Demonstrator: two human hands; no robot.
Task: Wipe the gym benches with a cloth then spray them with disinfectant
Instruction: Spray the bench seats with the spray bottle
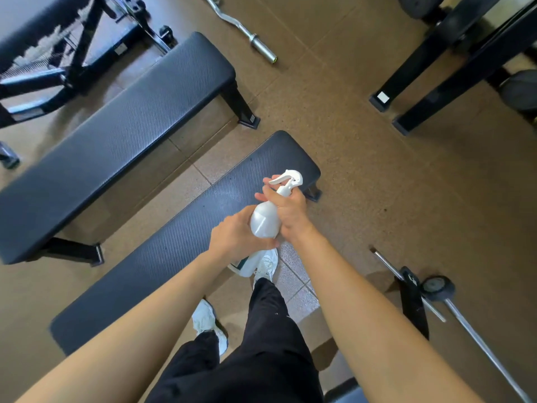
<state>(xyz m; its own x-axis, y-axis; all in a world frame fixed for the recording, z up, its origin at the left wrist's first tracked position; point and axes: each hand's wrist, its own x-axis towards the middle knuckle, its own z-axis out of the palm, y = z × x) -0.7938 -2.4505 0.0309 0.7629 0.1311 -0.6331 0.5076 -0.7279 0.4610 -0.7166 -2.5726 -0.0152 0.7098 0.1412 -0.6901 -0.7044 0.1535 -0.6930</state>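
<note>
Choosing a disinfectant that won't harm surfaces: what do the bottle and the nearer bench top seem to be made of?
Bottle: likely plastic. It is white and slightly translucent, with a soft sheen and a moulded shape.
Bench top: probably vinyl or faux leather over padding. It is black and matte, with a fine woven-look texture and rounded edges.

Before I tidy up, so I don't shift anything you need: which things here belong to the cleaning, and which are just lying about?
In the job: white plastic spray bottle, near black padded bench, far black padded bench.
Lying about: chrome curl bar, long steel barbell on the floor, black steel rack legs.
</note>
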